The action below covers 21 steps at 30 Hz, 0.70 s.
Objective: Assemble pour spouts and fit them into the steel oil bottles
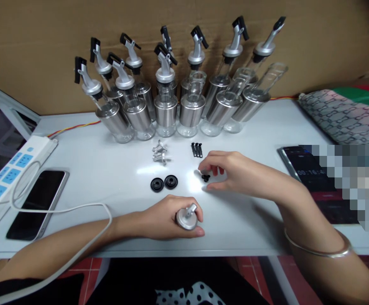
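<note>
Presently catalogued, item by item.

Left hand (pixel 167 218): fingers curled shut around a silver pourer cap (pixel 187 218), its short spout poking up just beyond the thumb. The cap sits low against the white table (pixel 108 165), near the front edge.

Right hand (pixel 232 171): fingers bent down and nearly pinched together over a small black stopper (pixel 205 177) lying on the table just under the fingertips; whether it is gripped or only touched cannot be told.

Handling, by judgement: the cap looks like light, stiff, smooth metal, liable to slip, best held round its knurled rim rather than by the thin spout. The stopper looks tiny, light and rubbery, easy to flick away; a fingertip pinch on its sides should serve.

Loose parts: two black rubber rings (pixel 163 183) just beyond the left knuckles; a heap of small metal spouts (pixel 160 152) farther out; three black levers (pixel 196 149) just past the right fingertips.

Behind these: a row of glass-and-steel oil bottles (pixel 178 97), most fitted with pourers, against cardboard.

Elsewhere: a phone (pixel 38 201) and a power strip (pixel 9 173) well left of the left forearm, a white cable (pixel 76 208) crossing it; a tablet (pixel 311 169) right of the right wrist, which bears a bangle (pixel 318 250).
</note>
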Each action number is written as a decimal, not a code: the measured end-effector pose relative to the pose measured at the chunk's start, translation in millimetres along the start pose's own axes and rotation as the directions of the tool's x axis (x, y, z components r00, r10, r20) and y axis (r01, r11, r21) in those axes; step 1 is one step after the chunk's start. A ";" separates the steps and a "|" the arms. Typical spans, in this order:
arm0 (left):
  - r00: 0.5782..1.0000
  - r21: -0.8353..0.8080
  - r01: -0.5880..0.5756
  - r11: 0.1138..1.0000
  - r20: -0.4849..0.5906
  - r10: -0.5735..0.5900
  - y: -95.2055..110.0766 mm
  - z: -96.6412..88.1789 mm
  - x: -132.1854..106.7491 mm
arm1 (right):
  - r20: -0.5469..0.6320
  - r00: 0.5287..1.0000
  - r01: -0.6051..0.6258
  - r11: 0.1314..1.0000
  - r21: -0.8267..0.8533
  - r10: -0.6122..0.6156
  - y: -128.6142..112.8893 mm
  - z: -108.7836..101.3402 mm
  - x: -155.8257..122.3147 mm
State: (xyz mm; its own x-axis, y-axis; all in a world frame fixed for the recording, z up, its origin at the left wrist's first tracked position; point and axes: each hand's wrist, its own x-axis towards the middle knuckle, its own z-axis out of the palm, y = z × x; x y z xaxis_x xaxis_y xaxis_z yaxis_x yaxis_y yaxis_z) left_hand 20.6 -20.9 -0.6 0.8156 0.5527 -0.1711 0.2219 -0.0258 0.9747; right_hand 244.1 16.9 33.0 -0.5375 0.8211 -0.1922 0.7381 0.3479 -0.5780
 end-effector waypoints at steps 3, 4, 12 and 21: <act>0.998 -0.179 0.060 0.982 0.004 -0.060 -2.0 -0.5 0.5 | -0.005 1.000 0.024 1.000 -0.002 -0.024 -1.9 -1.5 -0.7; 0.998 -0.245 0.069 0.967 0.013 -0.067 -2.9 -0.7 0.8 | -0.030 0.998 0.048 0.999 -0.001 -0.048 -3.6 -1.9 -0.7; 0.999 -0.499 0.048 0.865 0.035 -0.035 -5.5 -1.1 2.3 | -0.414 0.854 0.372 0.926 0.061 -0.316 -26.4 0.7 -3.3; 0.991 -0.275 -0.137 0.952 -0.036 0.133 -10.4 -0.4 2.1 | -0.348 0.835 0.498 0.855 0.148 -0.426 -36.8 18.5 1.0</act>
State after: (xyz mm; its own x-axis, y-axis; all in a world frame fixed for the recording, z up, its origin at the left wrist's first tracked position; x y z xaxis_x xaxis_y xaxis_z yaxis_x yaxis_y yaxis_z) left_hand 19.8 -19.2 -11.1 0.8179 0.5743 -0.0350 -0.0476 0.1281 0.9906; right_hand 208.9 -3.5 39.5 -0.6212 0.6952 0.3617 0.3030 0.6387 -0.7072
